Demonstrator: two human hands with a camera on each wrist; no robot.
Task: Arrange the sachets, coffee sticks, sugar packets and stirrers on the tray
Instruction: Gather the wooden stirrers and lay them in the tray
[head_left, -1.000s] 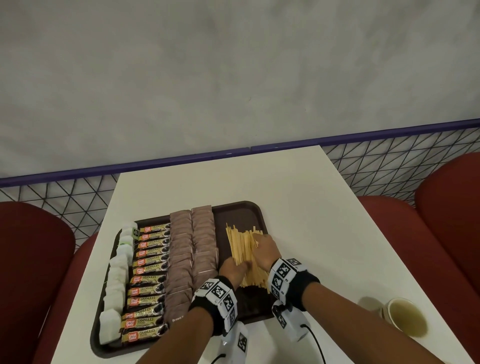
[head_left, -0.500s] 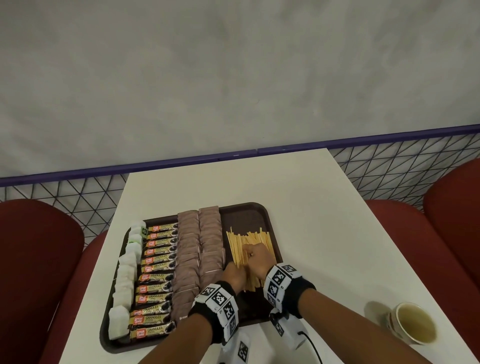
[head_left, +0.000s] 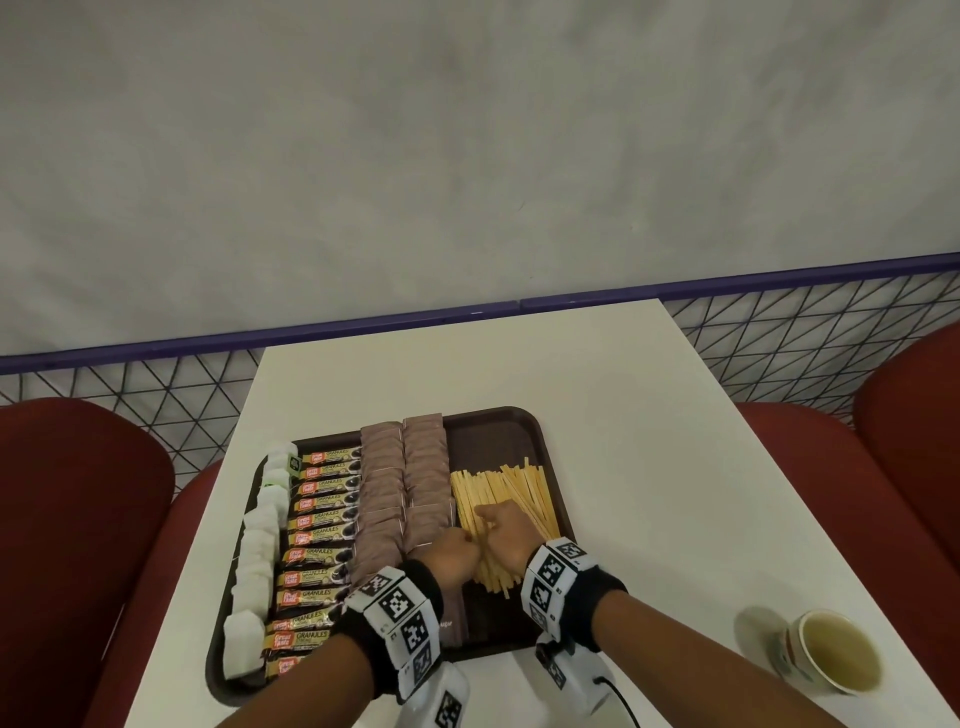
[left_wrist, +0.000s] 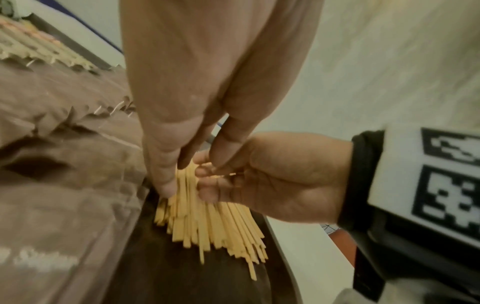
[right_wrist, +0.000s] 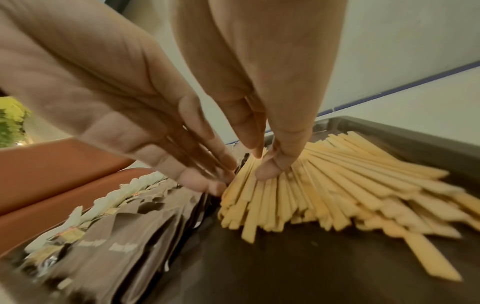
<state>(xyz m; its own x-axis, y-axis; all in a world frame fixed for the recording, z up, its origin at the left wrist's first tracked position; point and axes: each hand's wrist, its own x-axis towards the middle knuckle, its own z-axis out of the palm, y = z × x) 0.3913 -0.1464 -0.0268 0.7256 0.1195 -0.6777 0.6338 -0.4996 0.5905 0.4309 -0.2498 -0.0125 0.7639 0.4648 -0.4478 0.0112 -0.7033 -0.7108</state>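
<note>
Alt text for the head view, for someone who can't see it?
The left hand and right hand touch a fanned pile of wooden stirrers on the right side of a brown tray on a white table. To their left lie rows of brown packets, coffee sticks and white sachets; a cup stands off the tray at right.

A dark brown tray (head_left: 491, 439) lies flat on the white bench (head_left: 597, 395) and holds four kinds of goods in columns. From the left come white sachets (head_left: 260, 540) along the rim, then gold-and-black coffee sticks (head_left: 322, 525) lying crosswise one below another, then two columns of overlapping brown sugar packets (head_left: 402, 483). On the right part of the tray floor, pale wooden stirrers (head_left: 519, 486) lie lengthwise in a loose pile, spread wider at the far end. The left hand (head_left: 457, 556) is against the pile's left edge and the right hand (head_left: 506, 535) pinches some sticks.
</note>
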